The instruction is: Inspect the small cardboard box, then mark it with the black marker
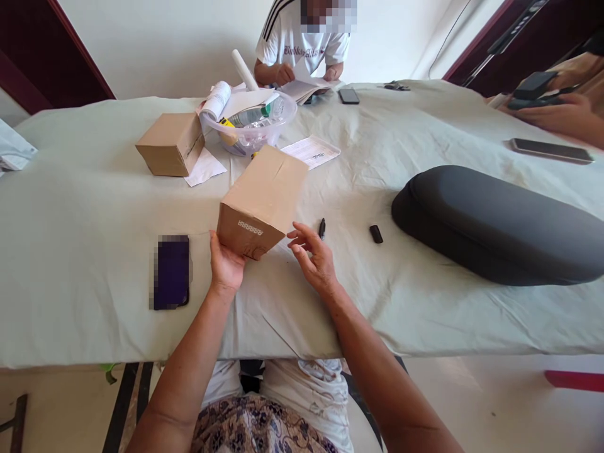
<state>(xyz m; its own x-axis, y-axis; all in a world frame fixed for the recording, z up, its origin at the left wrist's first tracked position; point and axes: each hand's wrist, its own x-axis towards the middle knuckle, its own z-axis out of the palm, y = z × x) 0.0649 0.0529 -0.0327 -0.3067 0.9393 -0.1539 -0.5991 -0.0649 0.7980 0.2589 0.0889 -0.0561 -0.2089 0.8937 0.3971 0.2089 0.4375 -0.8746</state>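
On the tablecloth (pixel 85 214), seeing a phone (pixel 172 277) left of the cardboard box (pixel 264 195) in the left hand (pixel 227 269), marker pen (pixel 321 228) just right of that box, pen cap (pixel 376 234) further right, then some cushion-like thing (pixel 500 226). Spotting a second cardboard box (pixel 165 145) further back, just left of a plastic basin (pixel 264 136). Finding a bottle (pixel 249 116) in the basin, and another phone (pixel 349 96) behind, off to the right.

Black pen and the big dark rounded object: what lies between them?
In the head view, a small black piece lies on the cloth between the pen and the dark object.
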